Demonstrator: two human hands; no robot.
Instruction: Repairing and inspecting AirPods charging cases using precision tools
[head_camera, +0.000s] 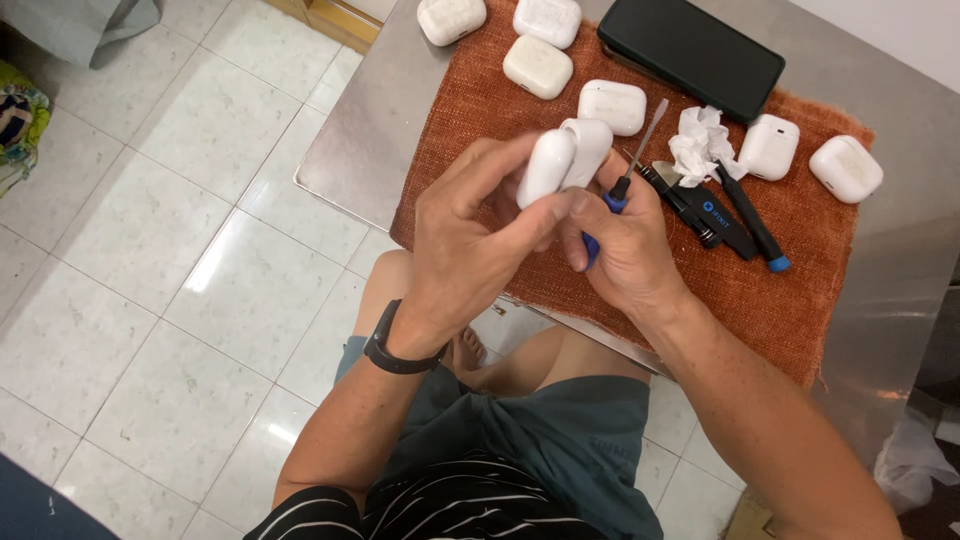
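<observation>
Left hand (470, 250) has its fingers (520, 155) wrapped round an open white case (565, 160), held above the counter's (370, 130) near edge. Right hand (625, 250) grips a screwdriver (625, 180) right beside it.

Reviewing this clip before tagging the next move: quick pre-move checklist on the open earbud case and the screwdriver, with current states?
1. Open white earbud case held by left hand: ok, fingers wrap it, lid hinged open.
2. Blue-handled screwdriver in right hand: ok, gripped.
3. Screwdriver tip engaged with case: not ok, the shaft points away past it.
4. Other white cases apart from the hands on the orange cloth: ok.
5. Spare black tools within reach: ok, beside the right hand.
6. Case interior state: cannot tell, hidden.
</observation>
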